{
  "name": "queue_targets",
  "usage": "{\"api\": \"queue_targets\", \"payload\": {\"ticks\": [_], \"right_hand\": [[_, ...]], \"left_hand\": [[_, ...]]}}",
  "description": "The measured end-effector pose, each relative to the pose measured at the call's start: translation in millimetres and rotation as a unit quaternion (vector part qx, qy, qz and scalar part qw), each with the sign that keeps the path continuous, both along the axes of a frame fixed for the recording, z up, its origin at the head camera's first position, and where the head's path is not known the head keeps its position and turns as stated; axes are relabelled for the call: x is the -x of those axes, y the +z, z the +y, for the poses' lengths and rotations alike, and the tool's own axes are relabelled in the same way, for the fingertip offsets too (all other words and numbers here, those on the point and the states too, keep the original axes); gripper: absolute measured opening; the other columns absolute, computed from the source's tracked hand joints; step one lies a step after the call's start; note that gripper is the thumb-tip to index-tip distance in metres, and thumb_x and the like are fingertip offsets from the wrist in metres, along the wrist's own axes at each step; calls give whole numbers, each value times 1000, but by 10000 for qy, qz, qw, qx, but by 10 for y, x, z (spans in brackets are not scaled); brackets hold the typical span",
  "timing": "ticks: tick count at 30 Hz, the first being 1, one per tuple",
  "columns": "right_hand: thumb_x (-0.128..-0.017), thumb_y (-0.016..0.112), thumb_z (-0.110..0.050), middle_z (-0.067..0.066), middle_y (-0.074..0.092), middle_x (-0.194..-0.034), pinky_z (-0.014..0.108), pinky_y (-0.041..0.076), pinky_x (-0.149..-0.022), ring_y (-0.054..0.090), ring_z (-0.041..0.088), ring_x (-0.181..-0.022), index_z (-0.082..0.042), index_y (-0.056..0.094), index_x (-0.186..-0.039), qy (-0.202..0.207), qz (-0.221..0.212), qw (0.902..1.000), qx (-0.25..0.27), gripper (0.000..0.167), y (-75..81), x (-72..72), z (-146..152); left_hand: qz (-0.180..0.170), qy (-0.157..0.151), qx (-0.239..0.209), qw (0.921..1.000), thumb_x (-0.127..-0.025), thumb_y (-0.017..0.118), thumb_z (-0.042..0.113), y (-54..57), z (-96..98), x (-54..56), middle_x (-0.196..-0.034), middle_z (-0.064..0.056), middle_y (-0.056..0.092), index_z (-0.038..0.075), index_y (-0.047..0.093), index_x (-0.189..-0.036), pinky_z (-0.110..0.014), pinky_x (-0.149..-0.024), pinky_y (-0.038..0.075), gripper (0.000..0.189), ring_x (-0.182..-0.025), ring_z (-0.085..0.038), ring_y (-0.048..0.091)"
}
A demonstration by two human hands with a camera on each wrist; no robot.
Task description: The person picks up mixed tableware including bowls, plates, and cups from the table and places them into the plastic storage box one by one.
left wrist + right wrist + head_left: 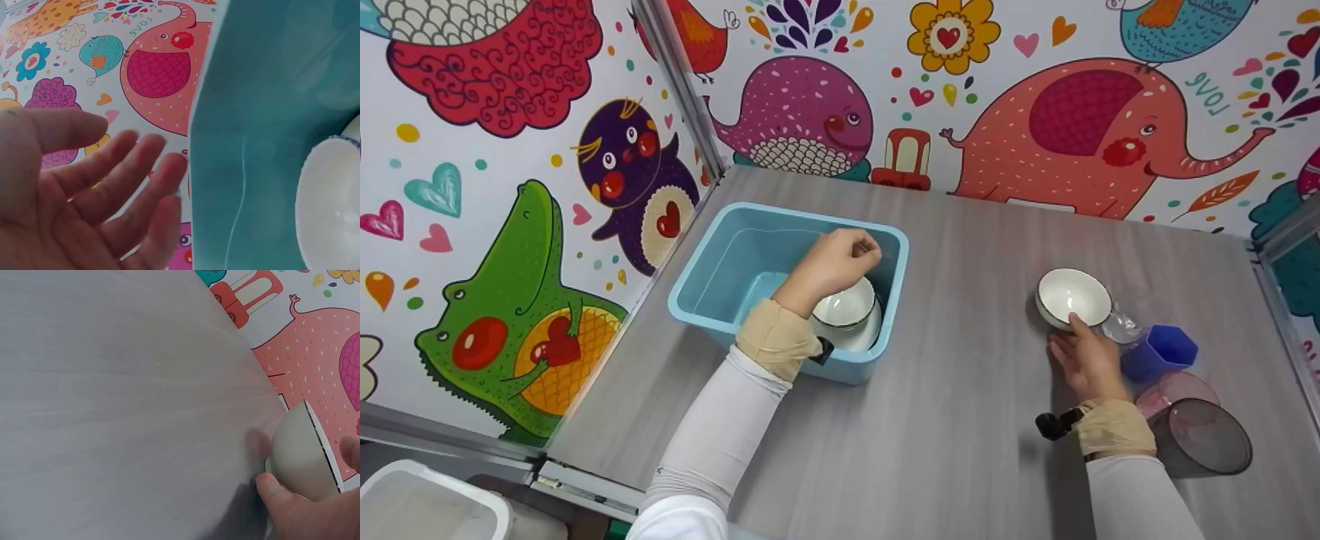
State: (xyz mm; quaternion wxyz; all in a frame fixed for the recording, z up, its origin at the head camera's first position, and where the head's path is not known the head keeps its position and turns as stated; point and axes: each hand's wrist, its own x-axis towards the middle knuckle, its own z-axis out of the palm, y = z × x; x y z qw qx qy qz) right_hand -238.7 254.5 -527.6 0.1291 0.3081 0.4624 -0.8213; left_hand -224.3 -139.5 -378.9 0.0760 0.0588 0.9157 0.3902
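Observation:
A small white bowl with a dark rim (1069,296) is on the right side of the table. My right hand (1091,364) holds its near side, thumb at the rim and fingers low by the foot. In the right wrist view, a finger touches the base of that bowl (301,458). My left hand (834,264) is above the light blue basin (709,319), holding nothing; its fingers are loosely bent in the left wrist view. Beneath it, inside the basin, another dark-rimmed white bowl (844,307) sits on a white dish (864,336).
Right of the held bowl stand a clear glass-like piece (1122,327), a blue angular cup (1162,352), a pink transparent cup (1185,390) and a dark transparent cup (1204,442). Cartoon-printed walls border the table (952,420). A whitish bin (427,502) stands low at the left.

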Motion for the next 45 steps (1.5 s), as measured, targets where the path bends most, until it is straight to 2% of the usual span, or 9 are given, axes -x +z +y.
{"api": "queue_targets", "payload": {"ticks": [3, 5, 10, 19, 25, 30, 34, 40, 45], "right_hand": [[-102, 57, -25, 3, 68, -78, 24, 58, -88, 68, 12, -76, -16, 41, -120, 15, -45, 9999, 102, 27, -29, 3, 30], [-103, 56, -25, 3, 68, -78, 25, 57, -88, 69, 13, -77, -16, 38, -133, 40, -53, 9998, 193, 37, -44, 10, 54], [-106, 49, -20, 4, 69, -77, 26, 58, -82, 70, 15, -74, -24, 12, -160, 26, -26, 9993, 363, 66, -60, 43, 109], [-105, 40, -5, 6, 67, -77, 30, 60, -82, 71, 17, -77, -21, -4, -163, 249, -22, 9984, 507, 74, -16, 48, 109], [-103, 36, 0, 1, 67, -79, 30, 60, -83, 71, 15, -79, -12, -8, -162, 652, 308, 9973, 95, 74, -17, 0, 35], [-102, 35, 2, 1, 68, -83, 31, 60, -86, 72, 15, -83, 0, -5, -160, 1030, 610, 9927, -163, 71, -4, -67, -37], [-101, 38, 1, 3, 70, -85, 31, 60, -87, 73, 15, -85, 6, 10, -156, 1263, 785, 9884, -316, 62, 46, -122, -108], [-101, 42, -2, 2, 71, -84, 30, 61, -84, 73, 13, -83, 2, 36, -134, 1494, 944, 9826, -562, 33, 161, -185, -237], [-101, 44, -3, 1, 73, -83, 32, 61, -85, 74, 13, -83, -1, 40, -127, 1598, 1080, 9792, -630, 27, 267, -245, -334]], "left_hand": [[9, -64, -14, 10000, -102, 56, 26, -32, 26, -24, -108, -7, 69, 9, 70, -113, -36, -84, 53, 25, -96, -21, 60], [26, -101, -16, 9999, -102, 57, 26, -42, 47, -35, -107, -8, 69, 9, 70, -113, -35, -83, 53, 24, -95, -21, 61], [-24, -220, -59, 9997, -102, 57, 26, -59, 103, -46, -106, -7, 70, 10, 70, -112, -35, -82, 53, 23, -96, -20, 62], [-97, -396, -169, 9990, -103, 56, 25, -100, 168, -47, -109, -8, 70, 8, 70, -115, -34, -83, 53, 25, -97, -19, 62], [-124, -477, -256, 9985, -102, 58, 24, -118, 194, -43, -107, -8, 70, 7, 70, -115, -30, -80, 52, 25, -93, -18, 62], [-239, -533, -312, 9978, -103, 57, 25, -140, 228, -42, -105, -8, 70, 7, 69, -116, -29, -79, 52, 25, -91, -18, 63], [-230, -587, -281, 9976, -102, 57, 24, -149, 257, -43, -109, -9, 70, 5, 69, -118, -32, -83, 53, 27, -97, -19, 62], [-306, -529, -299, 9977, -101, 58, 25, -142, 309, -57, -110, -9, 69, 7, 68, -121, -32, -82, 54, 29, -97, -19, 61], [-465, -587, -387, 9964, -101, 56, 26, -133, 373, -64, -114, -10, 68, 7, 65, -130, -33, -84, 56, 36, -97, -20, 62]]}}
